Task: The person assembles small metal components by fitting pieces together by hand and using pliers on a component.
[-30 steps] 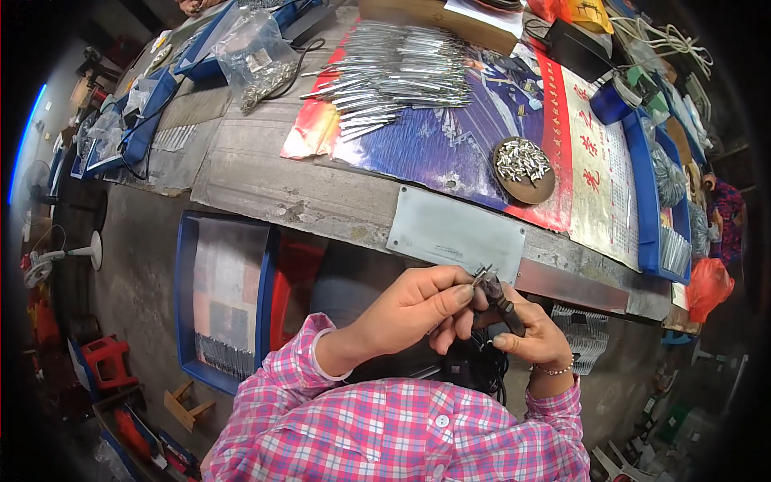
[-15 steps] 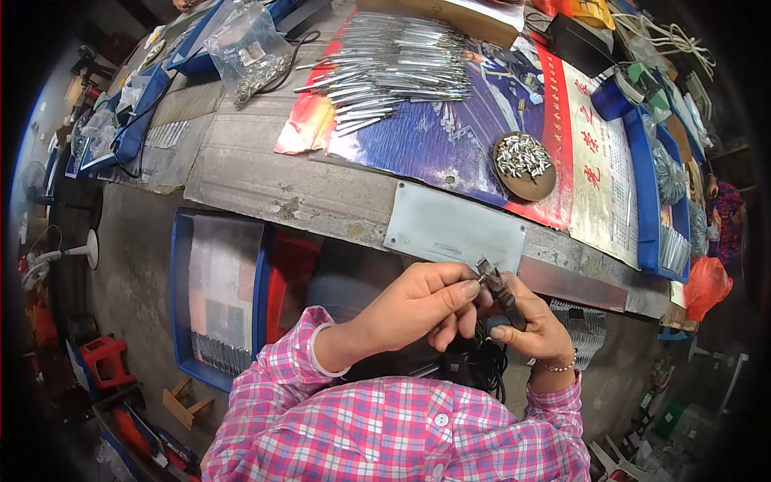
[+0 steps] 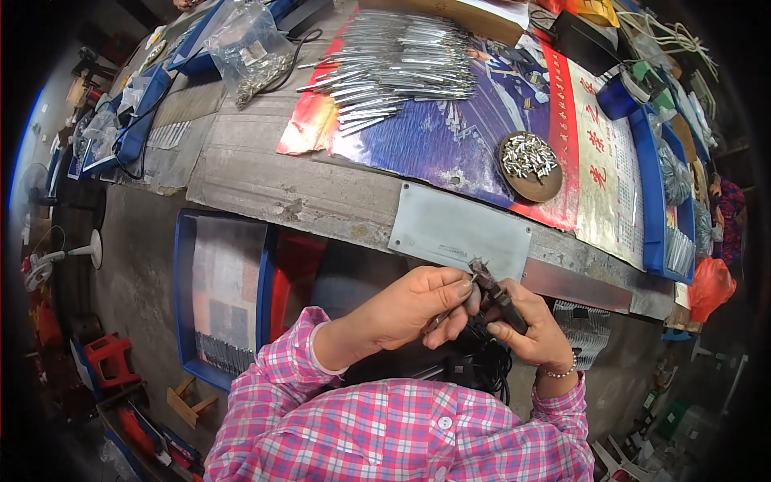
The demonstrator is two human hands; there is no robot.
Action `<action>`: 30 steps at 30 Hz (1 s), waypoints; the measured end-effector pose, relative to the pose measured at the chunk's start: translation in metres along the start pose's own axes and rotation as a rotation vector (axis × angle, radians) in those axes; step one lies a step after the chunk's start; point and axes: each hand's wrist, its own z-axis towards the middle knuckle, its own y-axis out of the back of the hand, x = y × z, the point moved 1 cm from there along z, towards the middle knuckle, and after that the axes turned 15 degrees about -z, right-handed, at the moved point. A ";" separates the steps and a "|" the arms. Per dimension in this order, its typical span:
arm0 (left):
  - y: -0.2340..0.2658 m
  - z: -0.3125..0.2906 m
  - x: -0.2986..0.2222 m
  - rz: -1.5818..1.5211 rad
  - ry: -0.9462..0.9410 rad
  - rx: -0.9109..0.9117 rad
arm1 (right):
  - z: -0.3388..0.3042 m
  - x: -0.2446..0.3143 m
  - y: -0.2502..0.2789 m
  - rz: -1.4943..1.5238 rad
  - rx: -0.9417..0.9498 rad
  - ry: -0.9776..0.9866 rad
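Note:
My right hand (image 3: 534,325) is wrapped around a pair of dark metal pliers (image 3: 499,301), their head pointing up and away from me. My left hand (image 3: 426,305) is closed in a pinch right beside the head of the pliers; what its fingers hold is mostly hidden and too small to name. Both hands are just off the near edge of the workbench, by a pale metal plate (image 3: 450,221) screwed to it. Further back lie a large pile of thin silvery metal rods (image 3: 401,60) and a round brown dish (image 3: 536,191) of small shiny metal pieces (image 3: 528,154).
A printed poster sheet (image 3: 426,145) covers part of the workbench (image 3: 265,169). Blue trays stand at the right (image 3: 654,201) and below the bench edge at the left (image 3: 185,289). A plastic bag (image 3: 245,52) of small parts lies at the back left. A red stool (image 3: 111,360) stands on the floor.
The pliers have opened a little at the head and tilted slightly toward my left hand. My left fingertips have shifted slightly left. The bench items stay as they were.

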 end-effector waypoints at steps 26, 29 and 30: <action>0.003 -0.014 0.013 -0.231 0.174 0.056 | -0.017 0.023 -0.009 -0.123 -0.013 -0.055; 0.001 -0.012 0.012 -0.014 0.088 -0.043 | -0.016 0.021 -0.011 -0.176 -0.004 -0.070; 0.001 -0.011 0.012 -0.014 0.090 -0.045 | -0.015 0.020 -0.011 -0.197 -0.023 -0.074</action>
